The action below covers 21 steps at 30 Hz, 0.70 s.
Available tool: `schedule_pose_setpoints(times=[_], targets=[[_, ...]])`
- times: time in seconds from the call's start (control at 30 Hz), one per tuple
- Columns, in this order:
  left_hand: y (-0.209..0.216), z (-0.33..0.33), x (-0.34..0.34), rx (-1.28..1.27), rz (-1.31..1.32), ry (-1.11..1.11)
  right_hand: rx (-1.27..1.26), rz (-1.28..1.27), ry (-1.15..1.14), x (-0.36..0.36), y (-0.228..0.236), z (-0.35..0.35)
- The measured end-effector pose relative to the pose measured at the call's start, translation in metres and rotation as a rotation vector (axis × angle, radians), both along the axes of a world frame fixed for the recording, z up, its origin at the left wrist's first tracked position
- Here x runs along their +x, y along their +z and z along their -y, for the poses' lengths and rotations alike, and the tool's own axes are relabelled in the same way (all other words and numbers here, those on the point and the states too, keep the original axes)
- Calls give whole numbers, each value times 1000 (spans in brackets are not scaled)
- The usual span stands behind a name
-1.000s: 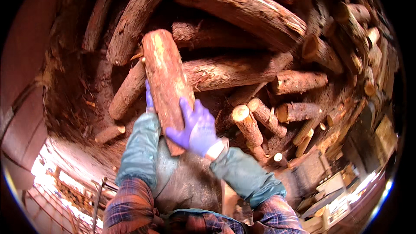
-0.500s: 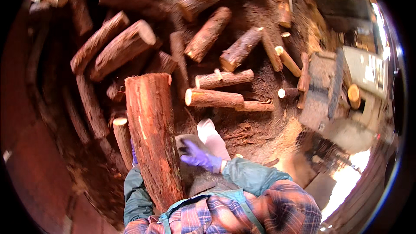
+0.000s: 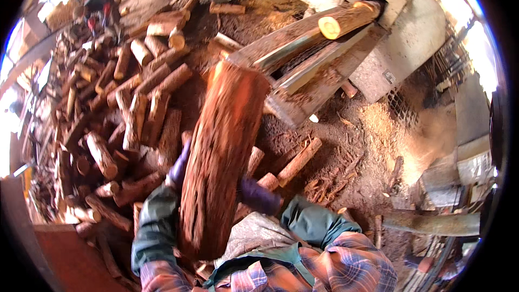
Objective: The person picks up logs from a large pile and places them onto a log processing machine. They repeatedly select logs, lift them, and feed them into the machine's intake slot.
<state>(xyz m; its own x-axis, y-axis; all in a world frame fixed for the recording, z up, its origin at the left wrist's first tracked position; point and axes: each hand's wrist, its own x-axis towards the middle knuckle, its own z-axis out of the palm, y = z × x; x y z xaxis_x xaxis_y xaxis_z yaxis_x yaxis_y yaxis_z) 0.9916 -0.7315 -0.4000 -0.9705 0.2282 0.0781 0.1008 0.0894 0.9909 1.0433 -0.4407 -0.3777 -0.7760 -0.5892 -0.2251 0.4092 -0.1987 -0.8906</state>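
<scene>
A thick reddish-brown log stands tilted in front of my body, its upper end leaning toward the machine. My left hand, in a purple glove, presses against the log's left side, its fingers partly behind the bark. On the right side, my purple-gloved right hand is blurred and bears on the log, fingertips hidden by it. Beyond the log's top is a trough with metal rails. In it lies a cut log with a pale end, reaching into the opening of a pale machine.
A big heap of cut logs spreads to the left. Bark scraps and sawdust cover ground at the right. A loose log lies near my right arm. A curved metal strip sits at lower right.
My view has swung up and right, bringing the machine and trough into sight. The log is now lifted between both hands; my right hand has moved from open and apart onto it.
</scene>
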Motion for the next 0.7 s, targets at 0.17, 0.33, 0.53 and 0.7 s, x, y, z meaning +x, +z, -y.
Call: schedule_pose_setpoints(times=[0.17, 0.33, 0.53, 0.7], targets=[[221, -161, -233, -374, -37, -297, -177, -349, -405, -175, 106, -91], [144, -229, -299, -1190, -543, -184, 589, -508, -847, -291, 99, -166], [123, -282, -289, -1018, -503, -12, 851, -1167, -929, -385, 99, -165], [125, -279, -307, -872, -483, 13, 1165, -1364, -988, -418, 87, -146]])
